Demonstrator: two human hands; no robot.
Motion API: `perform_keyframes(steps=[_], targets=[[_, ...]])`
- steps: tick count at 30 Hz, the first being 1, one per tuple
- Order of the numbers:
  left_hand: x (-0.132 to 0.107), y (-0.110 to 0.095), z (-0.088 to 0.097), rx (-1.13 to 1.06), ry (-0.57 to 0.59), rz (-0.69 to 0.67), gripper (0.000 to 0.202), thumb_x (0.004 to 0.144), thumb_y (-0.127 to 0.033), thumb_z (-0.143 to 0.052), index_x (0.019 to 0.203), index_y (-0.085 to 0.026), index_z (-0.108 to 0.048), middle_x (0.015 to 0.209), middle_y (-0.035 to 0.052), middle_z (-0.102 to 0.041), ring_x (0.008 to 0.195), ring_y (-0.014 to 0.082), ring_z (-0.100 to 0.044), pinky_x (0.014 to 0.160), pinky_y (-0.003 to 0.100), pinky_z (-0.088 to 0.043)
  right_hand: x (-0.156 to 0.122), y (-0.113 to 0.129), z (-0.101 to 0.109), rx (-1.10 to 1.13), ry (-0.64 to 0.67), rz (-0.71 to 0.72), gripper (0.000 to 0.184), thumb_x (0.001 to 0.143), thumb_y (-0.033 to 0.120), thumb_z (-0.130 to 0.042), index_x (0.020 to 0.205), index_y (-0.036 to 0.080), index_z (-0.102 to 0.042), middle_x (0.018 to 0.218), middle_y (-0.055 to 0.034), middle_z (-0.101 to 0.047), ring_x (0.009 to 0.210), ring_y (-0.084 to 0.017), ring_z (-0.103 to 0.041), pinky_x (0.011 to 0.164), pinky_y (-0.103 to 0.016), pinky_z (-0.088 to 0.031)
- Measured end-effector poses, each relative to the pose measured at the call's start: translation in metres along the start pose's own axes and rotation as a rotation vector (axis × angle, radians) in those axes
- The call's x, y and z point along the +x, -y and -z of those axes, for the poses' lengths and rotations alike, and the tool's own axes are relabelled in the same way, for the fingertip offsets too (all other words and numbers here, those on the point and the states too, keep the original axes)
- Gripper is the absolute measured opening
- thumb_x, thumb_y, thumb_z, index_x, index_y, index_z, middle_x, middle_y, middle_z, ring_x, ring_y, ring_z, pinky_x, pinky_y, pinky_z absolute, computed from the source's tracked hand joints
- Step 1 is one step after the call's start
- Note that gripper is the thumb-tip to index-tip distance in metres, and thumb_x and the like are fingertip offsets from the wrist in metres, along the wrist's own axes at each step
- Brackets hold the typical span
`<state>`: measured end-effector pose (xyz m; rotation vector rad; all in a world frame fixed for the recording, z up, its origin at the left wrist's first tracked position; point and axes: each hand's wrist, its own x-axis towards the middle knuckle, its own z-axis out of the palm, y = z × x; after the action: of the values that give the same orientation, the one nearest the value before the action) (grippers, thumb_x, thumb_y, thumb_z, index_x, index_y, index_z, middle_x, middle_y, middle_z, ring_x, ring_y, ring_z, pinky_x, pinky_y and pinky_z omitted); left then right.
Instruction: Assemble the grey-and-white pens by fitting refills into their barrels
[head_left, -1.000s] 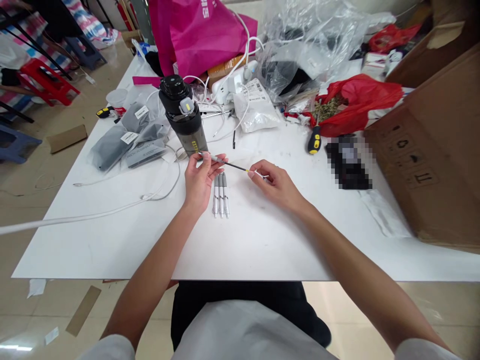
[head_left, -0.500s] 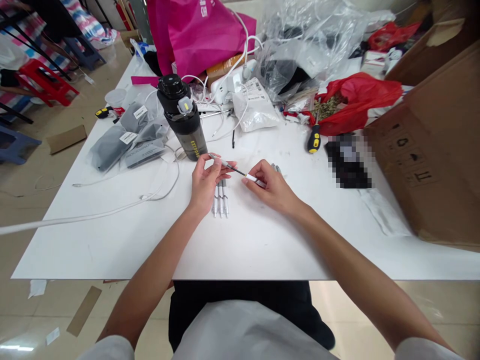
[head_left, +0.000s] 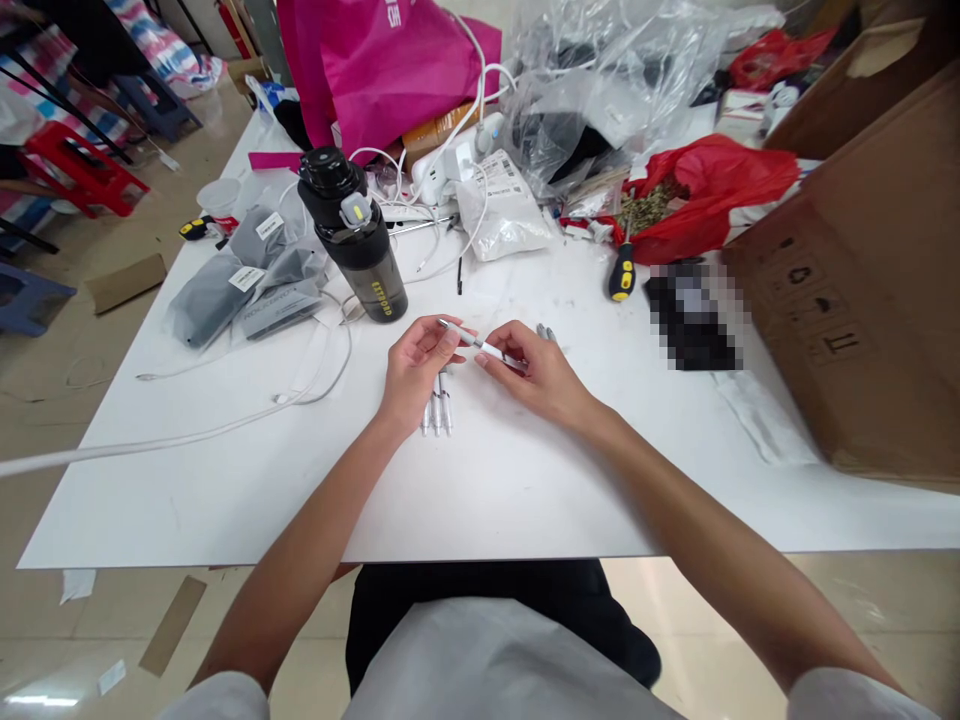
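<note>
Lightly curled, the left hand [head_left: 416, 367] and right hand [head_left: 541, 376] both pinch a white pen [head_left: 478, 344] between them.

The pen [head_left: 480, 345] at the middle of the scene is white with a silver tip, and the pens [head_left: 436, 415] lying just nearer are white and silver. They lie on a white tabletop [head_left: 225, 500]. Left of them, the bottle [head_left: 360, 270] has a black lid and smoky grey body with yellow lettering, beside grey pouches [head_left: 210, 300] with white labels. Farther back sits a magenta tote bag [head_left: 375, 70] with white lettering. To the right are a black-and-yellow screwdriver [head_left: 622, 272], a bright red plastic bag [head_left: 705, 195], and a brown cardboard box [head_left: 847, 330] printed with black symbols. Far left, a striped cloth [head_left: 161, 40] shows pink, blue and white.
</note>
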<state>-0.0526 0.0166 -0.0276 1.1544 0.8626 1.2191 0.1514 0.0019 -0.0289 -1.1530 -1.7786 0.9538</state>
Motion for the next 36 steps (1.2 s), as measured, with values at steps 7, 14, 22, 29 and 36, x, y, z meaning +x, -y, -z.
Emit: perform_keyframes(steps=[7,14,22,29,36], targets=[[0.000,-0.003,-0.001,0.004,0.007,0.013,0.032,0.094,-0.051,-0.085,0.112,-0.025,-0.077,0.118,0.0082,-0.083,0.109,0.0222,-0.078,0.091,0.032,-0.059,-0.001,0.004,0.003,-0.031,0.020,0.008,0.038,0.109,0.061,-0.058,0.101,0.025,-0.061,0.079,0.0011,-0.057,0.066,-0.016,-0.043,0.065,-0.033,-0.034],[-0.002,-0.006,-0.001,0.018,0.062,-0.038,0.030,0.097,-0.050,-0.081,0.113,-0.025,-0.077,0.123,0.0093,-0.082,0.117,0.0245,-0.075,0.094,0.034,-0.058,0.000,0.003,0.001,0.030,-0.005,-0.028,0.039,0.107,0.063,-0.062,0.102,0.025,-0.059,0.084,-0.0001,-0.062,0.069,-0.017,-0.049,0.063,-0.032,-0.035],[0.002,0.001,0.003,-0.008,-0.022,0.009,0.034,0.092,-0.052,-0.086,0.104,-0.021,-0.078,0.112,0.0090,-0.084,0.105,0.0202,-0.076,0.089,0.031,-0.057,-0.001,-0.006,-0.002,-0.026,-0.037,0.033,0.039,0.105,0.061,-0.066,0.095,0.024,-0.058,0.078,0.0026,-0.060,0.064,-0.014,-0.044,0.061,-0.030,-0.033],[0.001,-0.005,0.005,-0.065,0.110,-0.005,0.039,0.094,-0.046,-0.085,0.126,-0.025,-0.079,0.133,0.0101,-0.080,0.131,0.0258,-0.071,0.110,0.038,-0.051,0.001,-0.005,-0.001,-0.047,0.052,0.018,0.053,0.113,0.064,-0.047,0.087,0.021,-0.065,0.074,0.0009,-0.062,0.060,-0.013,-0.043,0.064,-0.031,-0.035],[0.003,0.001,0.002,-0.048,-0.087,0.045,0.036,0.083,-0.048,-0.094,0.101,-0.019,-0.080,0.110,0.0095,-0.084,0.102,0.0211,-0.076,0.095,0.035,-0.056,0.000,-0.012,-0.002,-0.049,-0.004,0.061,0.041,0.108,0.063,-0.061,0.105,0.023,-0.070,0.074,0.0030,-0.058,0.061,-0.014,-0.044,0.062,-0.029,-0.035]])
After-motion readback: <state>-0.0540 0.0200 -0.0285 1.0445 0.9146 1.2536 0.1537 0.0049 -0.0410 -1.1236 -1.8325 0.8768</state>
